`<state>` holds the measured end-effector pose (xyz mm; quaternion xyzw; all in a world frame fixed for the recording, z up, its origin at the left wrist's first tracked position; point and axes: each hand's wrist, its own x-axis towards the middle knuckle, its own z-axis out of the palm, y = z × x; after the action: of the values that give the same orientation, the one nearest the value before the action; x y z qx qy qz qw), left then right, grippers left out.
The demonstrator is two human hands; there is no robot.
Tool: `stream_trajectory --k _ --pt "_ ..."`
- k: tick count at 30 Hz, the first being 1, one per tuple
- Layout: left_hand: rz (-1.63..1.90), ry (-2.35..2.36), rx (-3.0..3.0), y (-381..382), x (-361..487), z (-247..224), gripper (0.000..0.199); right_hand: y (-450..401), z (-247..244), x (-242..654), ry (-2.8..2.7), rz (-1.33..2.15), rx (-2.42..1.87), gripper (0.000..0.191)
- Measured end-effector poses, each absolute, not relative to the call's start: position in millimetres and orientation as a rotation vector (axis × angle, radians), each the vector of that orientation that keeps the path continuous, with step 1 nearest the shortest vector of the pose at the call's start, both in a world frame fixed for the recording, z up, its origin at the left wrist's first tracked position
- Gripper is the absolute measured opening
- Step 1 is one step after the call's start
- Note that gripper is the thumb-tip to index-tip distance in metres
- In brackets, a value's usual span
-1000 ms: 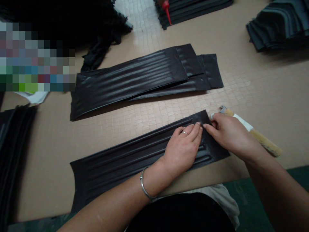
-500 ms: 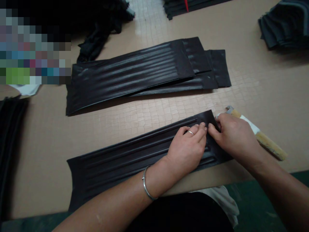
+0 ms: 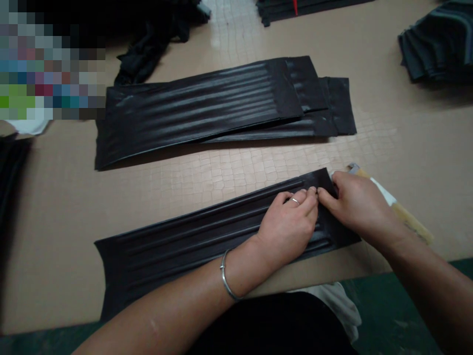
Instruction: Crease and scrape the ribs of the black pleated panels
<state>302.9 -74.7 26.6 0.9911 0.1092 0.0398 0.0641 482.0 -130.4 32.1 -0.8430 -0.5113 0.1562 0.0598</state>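
Observation:
A dark ribbed panel (image 3: 207, 231) lies slantwise along the near edge of the table. My left hand (image 3: 290, 222), with a ring and a bracelet, presses on its ribs near the right end, fingers bent and close together. At the panel's right end my right hand (image 3: 358, 199) pinches the edge between thumb and fingers. The fingertips of both hands nearly meet. Partly under my right wrist lies a yellowish tool with a white band (image 3: 384, 191). Behind the panel, more dark ribbed panels (image 3: 207, 108) are stacked unevenly.
Stacked dark pieces (image 3: 439, 44) sit at the back right, others (image 3: 13, 172) at the left edge. A dark heap (image 3: 148, 44) and a pixelated patch fill the back left. More dark strips (image 3: 314, 10) with something red lie at the back. The tan table's front edge (image 3: 310, 276) runs close by.
The view has shifted slightly. Both hands stay at the panel's right end in nearly the same pose, still touching it.

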Motion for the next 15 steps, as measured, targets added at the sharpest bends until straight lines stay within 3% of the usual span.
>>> stream_trajectory --k 3,9,15 --pt "0.102 0.323 2.985 -74.5 302.7 27.4 0.043 -136.9 28.8 486.8 -1.543 0.421 -2.531 0.034" --pt "0.098 0.332 2.976 -75.6 300.9 25.6 0.043 -158.1 30.8 495.7 -1.501 0.712 -2.460 0.033" --pt "0.023 0.315 2.998 -75.0 301.2 25.1 0.046 -158.6 32.0 476.4 -1.586 0.389 -2.464 0.028"
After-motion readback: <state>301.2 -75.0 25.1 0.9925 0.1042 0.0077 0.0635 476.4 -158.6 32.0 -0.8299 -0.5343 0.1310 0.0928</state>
